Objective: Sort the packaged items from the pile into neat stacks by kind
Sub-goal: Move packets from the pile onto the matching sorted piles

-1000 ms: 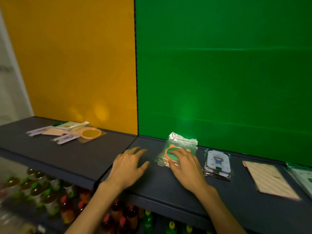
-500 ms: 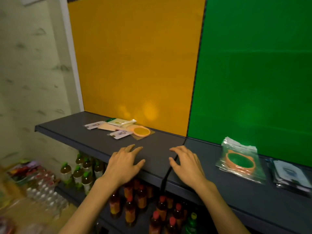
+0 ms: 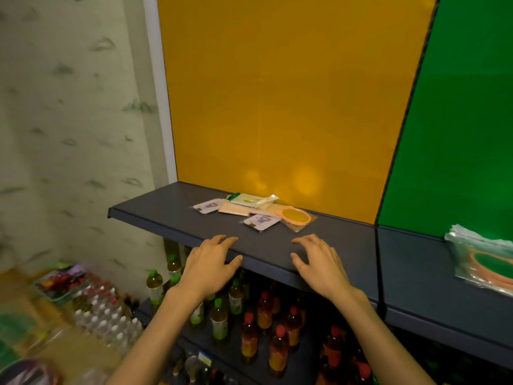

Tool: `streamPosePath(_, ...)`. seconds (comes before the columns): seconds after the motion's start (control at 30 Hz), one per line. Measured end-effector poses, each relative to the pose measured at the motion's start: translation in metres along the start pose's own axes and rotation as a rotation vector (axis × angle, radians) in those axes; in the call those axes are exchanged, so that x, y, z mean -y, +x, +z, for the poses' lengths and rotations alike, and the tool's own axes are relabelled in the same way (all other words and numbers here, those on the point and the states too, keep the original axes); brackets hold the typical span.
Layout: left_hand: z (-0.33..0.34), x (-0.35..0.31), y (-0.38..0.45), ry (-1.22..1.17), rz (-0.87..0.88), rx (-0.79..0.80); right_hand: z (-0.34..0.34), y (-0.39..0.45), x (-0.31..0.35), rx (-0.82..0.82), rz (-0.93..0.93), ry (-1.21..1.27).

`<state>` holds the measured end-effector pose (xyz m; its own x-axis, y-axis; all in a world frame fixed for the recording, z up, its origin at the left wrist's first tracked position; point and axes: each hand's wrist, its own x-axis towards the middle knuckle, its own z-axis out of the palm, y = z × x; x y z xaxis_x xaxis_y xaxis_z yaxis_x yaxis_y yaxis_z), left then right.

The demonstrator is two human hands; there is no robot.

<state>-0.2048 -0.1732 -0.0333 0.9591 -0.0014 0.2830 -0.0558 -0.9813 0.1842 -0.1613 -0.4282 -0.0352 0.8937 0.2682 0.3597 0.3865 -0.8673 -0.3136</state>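
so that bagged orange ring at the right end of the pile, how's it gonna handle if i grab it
The bagged orange ring looks thin and flat, so probably light. Its clear wrapper extends past the ring, so the edges likely flop and may feel slippery. It overlaps the pink packet, so pulling it could drag that along.

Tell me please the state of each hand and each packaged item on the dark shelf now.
Left hand: open, empty, at shelf edge.
Right hand: open, empty, at shelf edge.
Small pile of mixed flat packets: unsorted, overlapping.
Orange ring in clear packet: lying flat in that pile.
Stack of clear bagged orange rings: set apart, piled.
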Motion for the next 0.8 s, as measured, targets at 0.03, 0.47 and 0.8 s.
streamPosePath(0.03,0.001,0.011,0.005,-0.001,0.001,-0.004,0.005,0.008,0.006,-0.006,0.002,-0.001)
streamPosePath(0.47,0.015,0.145,0.125,0.127,-0.016,0.037,0.087,0.141,0.044,-0.029,0.035,-0.016)
streamPosePath(0.8,0.029,0.203,0.229,0.156,0.050,0.162,0.118,0.220,0.047,-0.094,0.090,-0.143)
